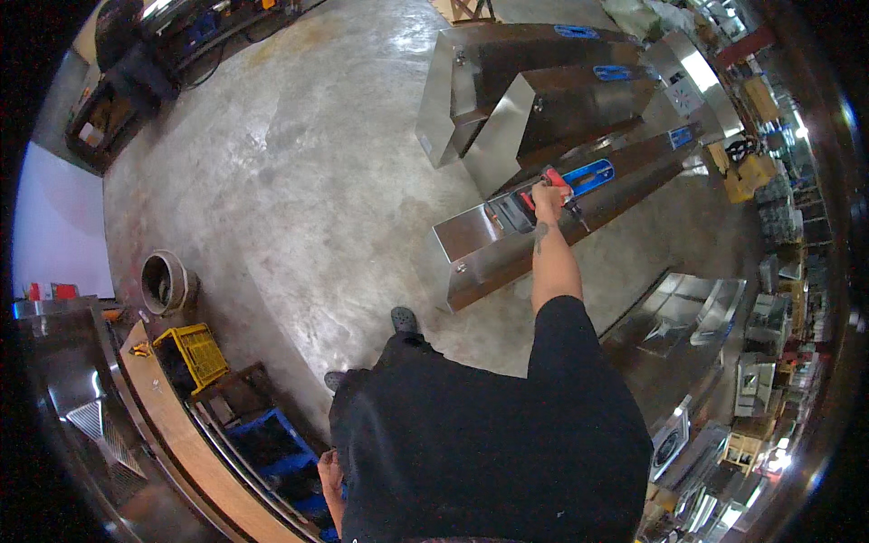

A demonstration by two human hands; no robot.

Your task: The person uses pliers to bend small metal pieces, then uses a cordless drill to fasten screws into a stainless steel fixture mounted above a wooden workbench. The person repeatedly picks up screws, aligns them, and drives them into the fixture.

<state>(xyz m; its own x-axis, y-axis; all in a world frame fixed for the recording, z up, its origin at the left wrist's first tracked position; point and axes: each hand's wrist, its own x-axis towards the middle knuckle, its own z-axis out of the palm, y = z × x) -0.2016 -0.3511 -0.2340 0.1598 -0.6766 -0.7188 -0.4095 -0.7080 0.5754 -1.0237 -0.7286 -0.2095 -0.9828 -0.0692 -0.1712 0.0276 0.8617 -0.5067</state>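
Observation:
My right arm reaches forward over a long stainless steel housing (588, 226) on the floor. My right hand (545, 201) is closed on a red and black cordless drill (554, 177), whose bit points down and to the right. Beside the hand, on top of the housing, is a black tray-like holder (514, 214) with small items that I cannot make out. A blue oblong piece (593, 176) lies just past the drill. At my left side hangs my left hand (331, 474), with loosely bent fingers and nothing visible in them.
Two more steel housings (516, 68) stand beyond. Steel sheet parts (679, 312) lie at right, near crowded shelves (778, 299). A yellow crate (192, 357), a round bucket (167, 282), a blue crate (272, 443) and a wood-topped bench (195, 443) are at left.

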